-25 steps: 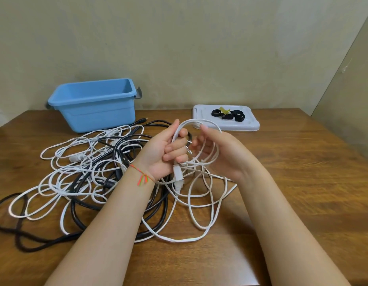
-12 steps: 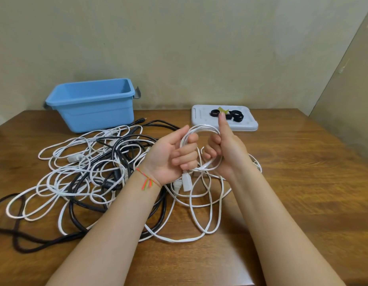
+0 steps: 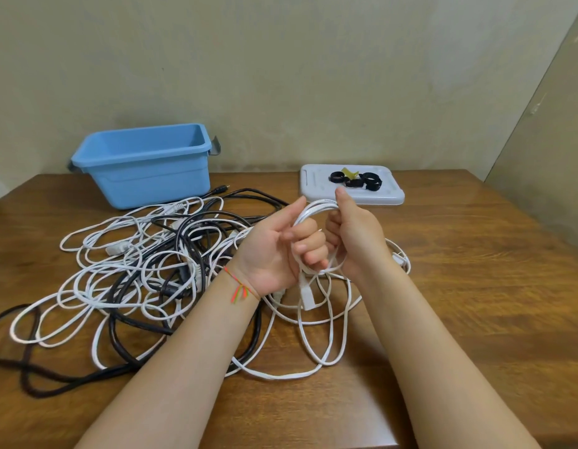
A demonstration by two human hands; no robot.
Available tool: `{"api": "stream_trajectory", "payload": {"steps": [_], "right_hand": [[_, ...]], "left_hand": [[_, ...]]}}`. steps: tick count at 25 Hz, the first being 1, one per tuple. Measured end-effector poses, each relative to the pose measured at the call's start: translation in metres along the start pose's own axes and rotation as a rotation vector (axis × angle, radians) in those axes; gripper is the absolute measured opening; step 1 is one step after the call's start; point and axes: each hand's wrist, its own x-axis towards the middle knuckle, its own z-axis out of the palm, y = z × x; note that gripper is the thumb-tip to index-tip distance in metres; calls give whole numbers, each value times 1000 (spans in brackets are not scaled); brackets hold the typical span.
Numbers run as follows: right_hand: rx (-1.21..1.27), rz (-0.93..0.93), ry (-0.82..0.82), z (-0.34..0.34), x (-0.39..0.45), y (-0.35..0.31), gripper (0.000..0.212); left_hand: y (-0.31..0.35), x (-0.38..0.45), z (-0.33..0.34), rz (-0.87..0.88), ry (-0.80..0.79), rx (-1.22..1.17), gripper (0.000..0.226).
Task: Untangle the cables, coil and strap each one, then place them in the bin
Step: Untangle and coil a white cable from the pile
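A flat white cable (image 3: 313, 210) is being wound into a small coil above the table's middle. My left hand (image 3: 277, 251) grips the coil with curled fingers, and the cable's white plug (image 3: 307, 294) hangs below it. My right hand (image 3: 354, 236) grips the coil's right side, thumb up. Loose loops of the same cable (image 3: 329, 335) trail onto the table. A tangle of white and black cables (image 3: 145, 273) lies to the left. The blue bin (image 3: 145, 163) stands at the back left.
A white tray (image 3: 388, 197) with several black straps (image 3: 355, 180) and a yellow-green piece sits at the back centre, just beyond my hands. A thick black cable (image 3: 54, 380) runs along the left front. The wooden table's edge lies at the right, with a wall behind.
Both hands closed on the white coil and rose slightly. The right hand turned thumb up and drew another loop in; the slack on the table shifted right.
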Motion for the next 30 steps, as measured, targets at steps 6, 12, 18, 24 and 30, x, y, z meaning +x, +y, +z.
{"api": "stream_trajectory", "payload": {"steps": [6, 12, 18, 24, 30], "right_hand": [[-112, -17, -21, 1, -1, 2, 47], [-605, 3, -196, -13, 6, 1, 45], [-1151, -185, -143, -32, 11, -10, 7], [-843, -316, -588, -15, -15, -17, 5], [-92, -375, -631, -25, -9, -24, 22]], "left_hand": [[2, 0, 2, 47, -71, -80, 47], [27, -13, -23, 366, 341, -431, 50], [39, -21, -30, 669, 767, -155, 50], [18, -8, 7, 436, 690, 646, 46], [20, -12, 6, 17, 225, 284, 42]]}}
